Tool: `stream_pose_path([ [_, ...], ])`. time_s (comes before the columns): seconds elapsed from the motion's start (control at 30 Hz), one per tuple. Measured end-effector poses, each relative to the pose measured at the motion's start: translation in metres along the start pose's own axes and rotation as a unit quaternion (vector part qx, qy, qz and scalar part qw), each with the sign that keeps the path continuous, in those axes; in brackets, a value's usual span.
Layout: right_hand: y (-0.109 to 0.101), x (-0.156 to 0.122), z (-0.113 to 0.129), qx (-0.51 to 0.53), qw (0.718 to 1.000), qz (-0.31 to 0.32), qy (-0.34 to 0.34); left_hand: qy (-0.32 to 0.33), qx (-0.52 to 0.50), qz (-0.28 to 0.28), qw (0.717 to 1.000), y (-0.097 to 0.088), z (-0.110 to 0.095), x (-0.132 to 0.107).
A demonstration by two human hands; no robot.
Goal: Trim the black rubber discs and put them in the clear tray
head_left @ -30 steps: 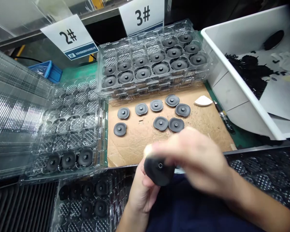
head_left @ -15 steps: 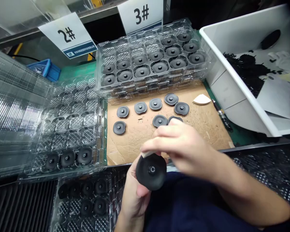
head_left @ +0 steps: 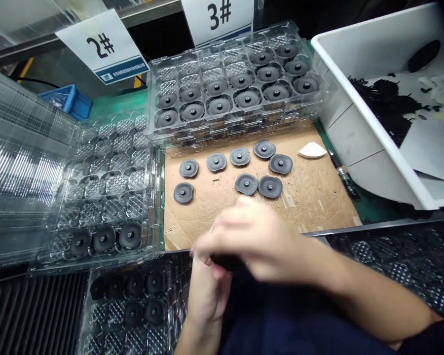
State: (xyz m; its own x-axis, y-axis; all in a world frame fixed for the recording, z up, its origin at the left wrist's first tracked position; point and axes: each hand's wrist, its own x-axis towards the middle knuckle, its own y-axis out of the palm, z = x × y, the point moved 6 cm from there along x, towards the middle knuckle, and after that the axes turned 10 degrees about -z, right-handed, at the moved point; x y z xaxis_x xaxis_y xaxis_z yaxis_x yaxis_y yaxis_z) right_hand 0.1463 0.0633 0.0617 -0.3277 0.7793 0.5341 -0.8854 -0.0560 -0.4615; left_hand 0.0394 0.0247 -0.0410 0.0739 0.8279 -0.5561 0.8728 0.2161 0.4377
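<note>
Steady the round, matte-black disc point(head_left: 227, 262) pinched by the left hand's fingers point(head_left: 219, 271), pressing lightly with the right hand point(head_left: 246, 236), whose blurred fingers' grip I cannot tell.

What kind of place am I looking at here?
Probably a factory workbench: clear molded trays hold rows of dark round parts, numbered signs stand behind them, and a white bin holds black pieces.

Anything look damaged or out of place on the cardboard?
Yes, a small flaw: the cardboard has a dark, torn-looking mark left of centre, breaking its plain surface. The discs lie unevenly spaced, but nothing looks spilled there.
</note>
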Motion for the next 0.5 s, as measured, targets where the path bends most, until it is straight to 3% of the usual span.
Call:
stream_pose_path([
  [0.13,0.011,-0.041,-0.077,-0.066,0.964,-0.028,0.257,0.033,-0.063,-0.035,0.997,-0.009,-0.006,0.006],
  [0.23,0.031,-0.082,-0.099,-0.066,0.953,0.016,0.295,0.026,-0.090,-0.044,0.995,-0.013,-0.008,0.008],
  [0.3,0.035,-0.095,-0.098,-0.056,0.951,0.026,0.303,0.026,-0.096,-0.035,0.994,-0.011,-0.009,0.008],
  [0.37,0.028,-0.090,-0.088,-0.057,0.945,0.006,0.321,0.028,-0.098,-0.024,0.995,-0.007,-0.010,0.008],
  [0.43,0.012,-0.069,-0.069,-0.053,0.943,-0.067,0.323,0.036,-0.096,-0.016,0.995,-0.002,-0.010,0.007],
  [0.5,-0.003,-0.040,-0.040,-0.034,0.951,-0.157,0.264,0.038,-0.085,-0.011,0.996,0.001,-0.010,0.005],
])
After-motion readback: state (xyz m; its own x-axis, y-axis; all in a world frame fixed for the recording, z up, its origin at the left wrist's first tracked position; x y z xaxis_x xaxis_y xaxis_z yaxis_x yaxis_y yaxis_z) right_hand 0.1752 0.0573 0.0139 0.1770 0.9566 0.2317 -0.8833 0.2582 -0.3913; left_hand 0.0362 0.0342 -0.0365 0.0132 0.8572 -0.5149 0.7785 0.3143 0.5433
